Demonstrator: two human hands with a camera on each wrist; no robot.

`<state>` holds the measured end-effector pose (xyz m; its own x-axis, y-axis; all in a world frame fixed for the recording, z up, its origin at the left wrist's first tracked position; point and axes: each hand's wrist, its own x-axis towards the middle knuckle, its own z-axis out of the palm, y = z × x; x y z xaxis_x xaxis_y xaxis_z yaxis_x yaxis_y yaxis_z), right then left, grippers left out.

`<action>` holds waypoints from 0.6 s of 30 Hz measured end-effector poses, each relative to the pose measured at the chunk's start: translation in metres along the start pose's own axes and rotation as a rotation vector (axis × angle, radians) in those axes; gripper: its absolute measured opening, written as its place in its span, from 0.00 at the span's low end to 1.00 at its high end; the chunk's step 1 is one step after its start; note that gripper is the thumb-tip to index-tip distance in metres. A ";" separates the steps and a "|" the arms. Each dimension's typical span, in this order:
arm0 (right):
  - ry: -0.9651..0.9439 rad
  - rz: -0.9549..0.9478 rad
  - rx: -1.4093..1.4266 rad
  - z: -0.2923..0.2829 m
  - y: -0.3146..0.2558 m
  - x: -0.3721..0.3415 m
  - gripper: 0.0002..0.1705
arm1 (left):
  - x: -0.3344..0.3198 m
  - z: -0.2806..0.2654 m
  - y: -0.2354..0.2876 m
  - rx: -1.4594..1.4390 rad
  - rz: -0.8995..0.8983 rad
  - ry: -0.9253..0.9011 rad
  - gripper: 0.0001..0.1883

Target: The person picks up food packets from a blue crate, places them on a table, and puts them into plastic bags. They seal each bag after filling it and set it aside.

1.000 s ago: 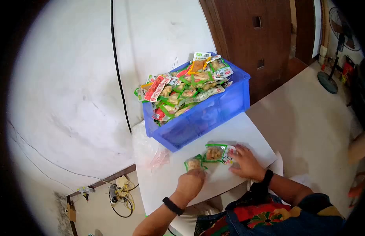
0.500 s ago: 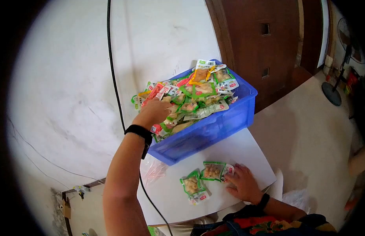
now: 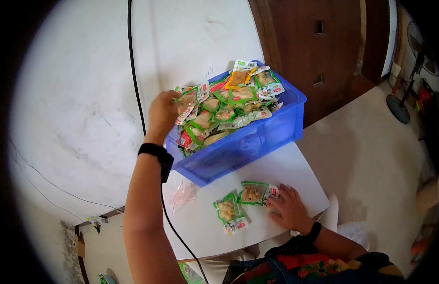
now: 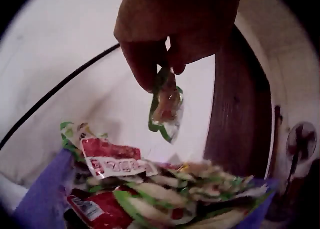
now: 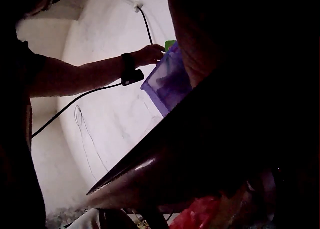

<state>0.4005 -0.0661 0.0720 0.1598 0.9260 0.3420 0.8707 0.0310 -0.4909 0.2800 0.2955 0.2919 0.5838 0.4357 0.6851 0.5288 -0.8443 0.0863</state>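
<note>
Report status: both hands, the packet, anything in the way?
Left hand pinching packet over blue bin. Right hand on table, by another packet. Nothing visibly in the way.

Scuffed white wall (image 3: 87, 104), dark brown door (image 3: 299, 57), pale floor (image 3: 356, 137), standing fan (image 3: 403, 102), white table (image 3: 281, 165)

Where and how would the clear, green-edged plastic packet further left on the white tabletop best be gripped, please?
I'd pinch the packet across its plump middle, from above and left: the filling should offer more grip than flat edges, while the other such packet and right hand lie to its right.
</note>
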 end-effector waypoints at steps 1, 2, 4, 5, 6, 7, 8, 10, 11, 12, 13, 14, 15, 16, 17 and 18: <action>-0.002 0.005 0.000 -0.001 -0.001 0.000 0.25 | 0.000 -0.013 -0.002 -0.064 0.018 0.057 0.14; 0.001 0.003 0.000 -0.001 -0.001 0.001 0.25 | -0.001 -0.025 -0.004 -0.217 -0.097 0.024 0.12; -0.020 0.017 -0.017 -0.002 -0.002 0.002 0.25 | -0.015 -0.056 0.011 -0.610 -0.380 -0.039 0.13; -0.019 0.015 -0.015 -0.002 -0.002 0.002 0.25 | -0.023 -0.069 0.018 -0.607 -0.380 -0.038 0.13; -0.033 0.018 -0.012 -0.001 -0.002 0.002 0.25 | -0.033 -0.080 0.022 -0.728 -0.442 -0.013 0.13; -0.050 0.022 -0.008 -0.001 -0.002 0.001 0.25 | -0.044 -0.088 0.026 -0.849 -0.508 0.011 0.14; -0.058 0.021 -0.007 0.001 -0.002 0.001 0.25 | -0.058 -0.094 0.029 -0.847 -0.516 0.011 0.14; -0.017 0.048 0.013 0.003 -0.003 -0.001 0.24 | -0.087 -0.102 0.037 -1.006 -0.582 0.006 0.12; 0.001 0.044 0.036 0.000 -0.005 -0.001 0.23 | -0.103 -0.105 0.041 -1.028 -0.601 0.000 0.13; -0.013 0.040 0.038 -0.001 -0.006 -0.001 0.23 | -0.118 -0.108 0.044 -1.027 -0.616 0.003 0.13; 0.000 0.043 0.042 0.000 -0.005 -0.001 0.23 | -0.132 -0.109 0.046 -1.056 -0.626 -0.015 0.13; 0.016 0.049 0.046 0.001 -0.005 -0.001 0.24 | -0.146 -0.110 0.047 -1.087 -0.634 -0.035 0.13; -0.007 0.050 0.015 -0.001 -0.005 0.000 0.24 | -0.159 -0.111 0.046 -1.069 -0.639 -0.058 0.13; -0.012 0.054 0.011 0.001 -0.004 0.000 0.24 | -0.173 -0.113 0.040 -1.076 -0.644 -0.060 0.13; -0.006 0.050 0.025 0.005 0.000 0.000 0.25 | -0.184 -0.116 0.033 -1.032 -0.606 -0.172 0.13; -0.004 0.047 0.039 0.008 0.003 -0.002 0.26 | -0.194 -0.117 0.028 -0.990 -0.570 -0.284 0.13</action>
<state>0.3995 -0.0648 0.0634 0.1983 0.9282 0.3149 0.8434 0.0022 -0.5373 0.1093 0.1510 0.2457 0.6000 0.7769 0.1907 0.1222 -0.3247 0.9379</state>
